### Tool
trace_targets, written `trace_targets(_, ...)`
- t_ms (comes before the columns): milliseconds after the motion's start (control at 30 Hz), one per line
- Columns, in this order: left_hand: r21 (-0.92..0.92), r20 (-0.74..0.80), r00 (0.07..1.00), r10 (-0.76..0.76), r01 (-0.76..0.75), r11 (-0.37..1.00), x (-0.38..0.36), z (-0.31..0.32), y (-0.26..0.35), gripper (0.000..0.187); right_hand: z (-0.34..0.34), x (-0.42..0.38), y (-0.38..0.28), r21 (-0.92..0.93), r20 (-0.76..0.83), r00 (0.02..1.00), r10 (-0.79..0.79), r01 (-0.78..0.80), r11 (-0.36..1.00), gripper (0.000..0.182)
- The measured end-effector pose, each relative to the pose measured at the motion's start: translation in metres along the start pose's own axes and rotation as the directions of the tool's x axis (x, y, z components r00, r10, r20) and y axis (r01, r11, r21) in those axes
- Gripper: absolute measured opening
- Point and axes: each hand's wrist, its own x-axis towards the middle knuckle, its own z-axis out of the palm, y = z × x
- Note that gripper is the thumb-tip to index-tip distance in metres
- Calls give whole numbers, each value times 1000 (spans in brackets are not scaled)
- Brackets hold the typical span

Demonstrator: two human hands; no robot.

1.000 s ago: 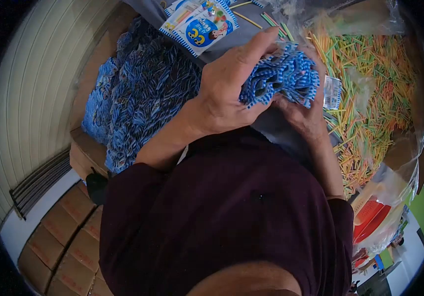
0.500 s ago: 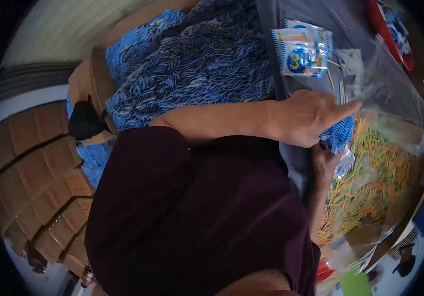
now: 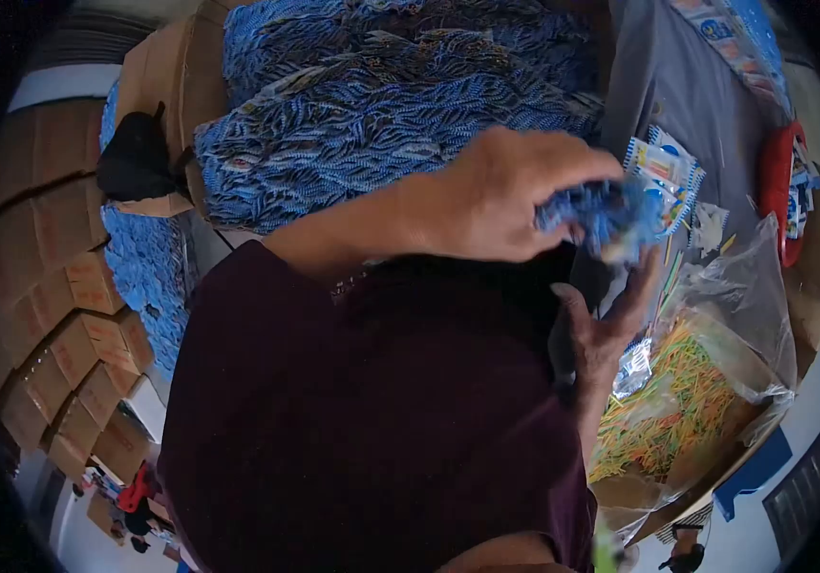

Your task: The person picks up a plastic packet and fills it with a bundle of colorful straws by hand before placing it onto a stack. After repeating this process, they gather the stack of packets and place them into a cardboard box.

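My left hand (image 3: 515, 196) reaches across from the left, its fingers wrapped round a small bundle of blue-and-white striped pieces (image 3: 596, 215), which is smeared by motion. Just below it, my right hand (image 3: 608, 329) is turned up with thumb and fingers spread. Its fingertips lie close to the bundle's lower edge; whether they touch cannot be made out. Rows of similar blue striped pieces (image 3: 362, 143) fill a large carton behind my left arm. Printed packets (image 3: 663, 177) lie on grey plastic right of the bundle.
A box lined with clear plastic holds many thin coloured sticks (image 3: 672, 411) at the right. Beyond are a red tray (image 3: 780, 196) with packets and a blue printed sheet (image 3: 734, 38). Stacked cartons (image 3: 56, 248) and a black cloth item (image 3: 138, 158) are at the left.
The view has shifted. My left hand has lifted the blue bundle away from my right hand, which has opened. The packets and stick box now appear lower in view.
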Motion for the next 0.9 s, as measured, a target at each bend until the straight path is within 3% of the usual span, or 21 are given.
trace_targets(33,107,-53,998,-27,32,994,1,-12,-13,54,2,1,1,-106,29,999,37,-34,994,84)
trace_targets(67,205,-82,996,-32,48,978,5,-23,-34,55,4,2,4,-112,49,998,31,-25,993,84)
trace_targets(133,405,-135,989,-59,109,908,18,-37,-86,55,10,1,14,-407,131,985,-113,157,900,76)
trace_targets(167,504,-162,984,-79,152,851,28,-34,-112,53,12,0,17,-410,152,981,-117,170,896,76)
trace_targets(267,494,-168,976,-138,205,845,49,-8,-169,53,17,0,24,-381,95,978,-184,207,901,66)
trace_targets(333,490,-151,972,-179,230,841,69,15,-200,54,19,-1,24,-361,38,992,-119,125,924,60)
trace_targets(533,446,-90,961,-262,274,852,99,62,-253,55,20,2,22,-424,74,989,-125,145,894,54)
trace_targets(667,583,-4,974,-226,186,791,64,113,-306,64,22,4,25,-420,78,987,-138,158,893,52)
trace_targets(733,610,41,969,-245,170,774,54,120,-305,67,21,4,25,-424,82,988,-128,151,893,49)
trace_targets(800,536,347,876,-334,106,837,31,112,-284,74,21,3,24,-405,77,990,-118,139,903,48)
trace_targets(833,531,355,875,-328,100,841,28,107,-270,74,21,3,24,-383,72,991,-113,132,914,48)
trace_targets(900,445,377,806,-456,274,852,33,91,-246,66,20,3,23,-387,71,993,-99,119,914,48)
